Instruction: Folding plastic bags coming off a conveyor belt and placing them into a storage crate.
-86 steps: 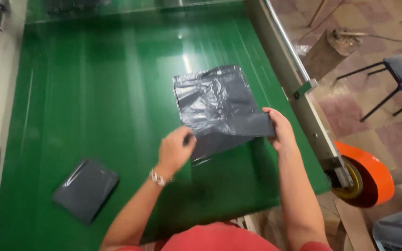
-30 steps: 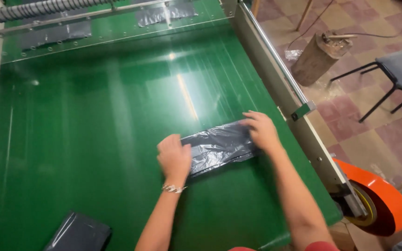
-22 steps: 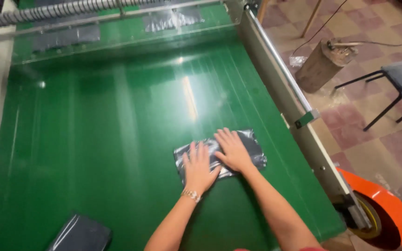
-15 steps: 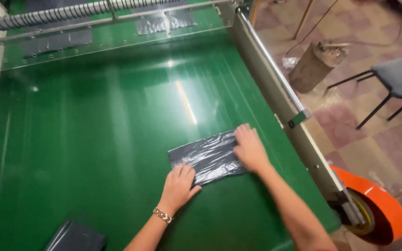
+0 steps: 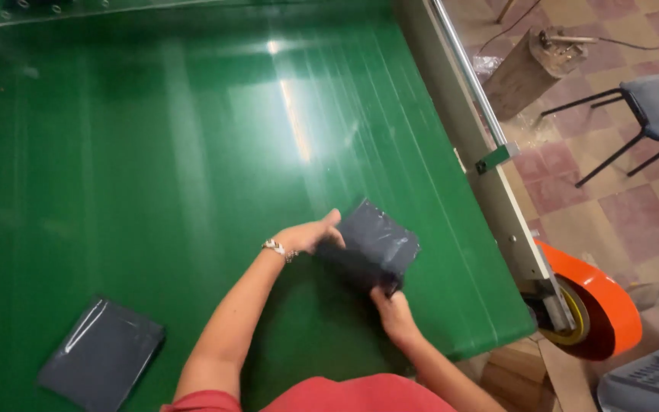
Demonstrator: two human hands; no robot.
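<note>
Holding the folded dark grey plastic bag (image 5: 371, 248) was the whole of what my two hands had to do at that instant. It sat lifted a little off the green table (image 5: 154, 191), toward the right-hand side, folded down to a compact, roughly square packet with a glossy wrinkled skin. I judged it very light and soft, the film slick enough for the layers to slide on each other, so a grip at a folded edge or corner, pinching through all the layers, seemed the safest place to take it. My left hand (image 5: 310, 235) lay against the packet's left edge, thumb up and fingers curled onto the plastic. My right hand (image 5: 394, 314) came up from below and pinched the lower corner between thumb and fingers. A thin bracelet (image 5: 276, 248) circled the left wrist.

Further out, a second folded grey packet (image 5: 101, 362) lay flat on the table near its lower left corner, well apart from both hands. A pale metal rail (image 5: 490, 168) ran along the table's right edge. Beyond it, an orange wheel (image 5: 593, 309) stood at the near corner, a dark chair (image 5: 650, 107) on the tiled floor, and a wooden block (image 5: 528, 69) further back.
</note>
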